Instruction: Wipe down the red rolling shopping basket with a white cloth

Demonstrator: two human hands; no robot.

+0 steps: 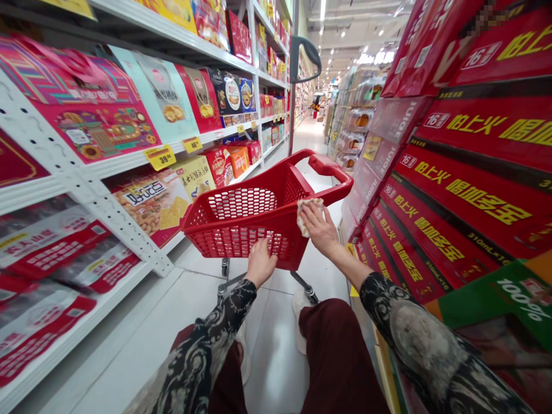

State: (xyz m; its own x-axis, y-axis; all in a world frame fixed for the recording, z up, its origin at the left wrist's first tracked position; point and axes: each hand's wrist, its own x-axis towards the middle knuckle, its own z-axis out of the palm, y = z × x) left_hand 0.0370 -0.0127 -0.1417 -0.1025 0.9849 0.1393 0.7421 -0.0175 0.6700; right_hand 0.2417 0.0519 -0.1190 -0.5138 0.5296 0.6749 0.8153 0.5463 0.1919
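L hand (261, 263) on near wall of red plastic shopping cart (235, 241), fingers draped over the mesh; grip there can't be told for sure, prob. just resting. R hand (317, 227) palm-down, narrow grip, pressing crumpled beige cloth (308, 213) onto cart's top rim, right side of basket. Cart sits just ahead of person's maroon trousers (340, 356), red handle (330, 167) at far end, both black patterned sleeves (414, 328) in view. Left: white metal shelving (107, 218) w/ snack boxes (150, 201) and yellow price tags (160, 156). Right, close beside cart: stacked red drink cartons (474, 190) w/ yellow lettering. Far: more shelves down the aisle, white tile floor (129, 345) underfoot.
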